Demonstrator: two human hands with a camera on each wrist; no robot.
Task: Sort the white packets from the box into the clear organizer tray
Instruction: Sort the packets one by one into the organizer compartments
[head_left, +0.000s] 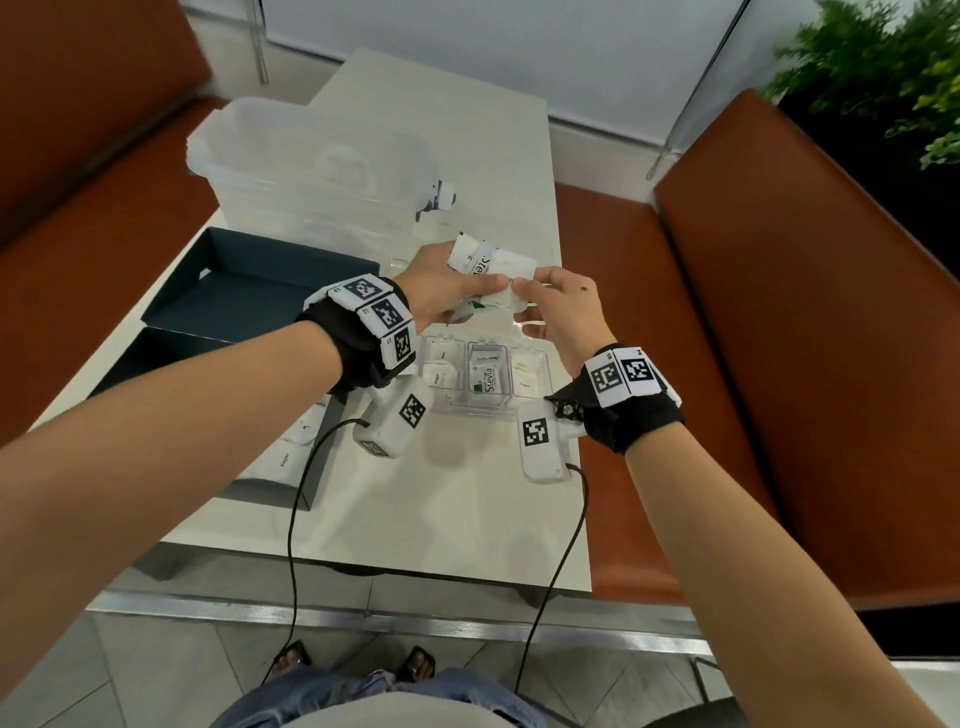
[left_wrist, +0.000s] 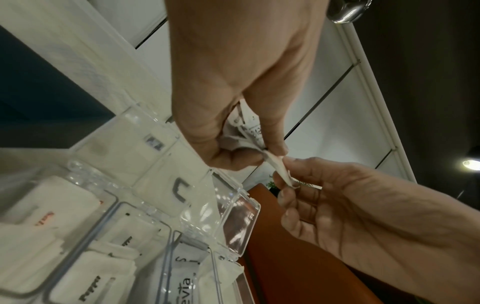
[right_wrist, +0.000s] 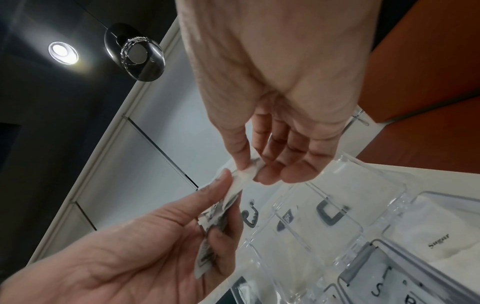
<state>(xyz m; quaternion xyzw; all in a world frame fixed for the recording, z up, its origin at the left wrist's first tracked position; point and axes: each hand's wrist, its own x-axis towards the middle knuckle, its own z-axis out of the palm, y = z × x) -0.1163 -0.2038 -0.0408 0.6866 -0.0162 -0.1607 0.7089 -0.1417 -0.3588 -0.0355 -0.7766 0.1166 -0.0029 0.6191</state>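
We find both hands raised above the clear organizer tray (head_left: 540, 382), which sits on the table (head_left: 457, 499) near its right edge. The left hand (head_left: 441, 291) grips a small bunch of white packets (head_left: 485, 265), its fingers (left_wrist: 233, 158) curled round them. The right hand (head_left: 563, 312) pinches one packet (left_wrist: 279, 170) at the edge of that bunch between thumb and forefinger; its other fingers hang loosely bent. The dark box (head_left: 291, 457) lies to the left with a few packets inside, one reading "Sugar". The tray already holds packets in several compartments, marked "Stevia", "Pepper" and "Sugar". We judge the step in hand to be separating a single packet from the bunch. The next move calls for reading its label, which we cannot make out, and lowering it into the matching compartment
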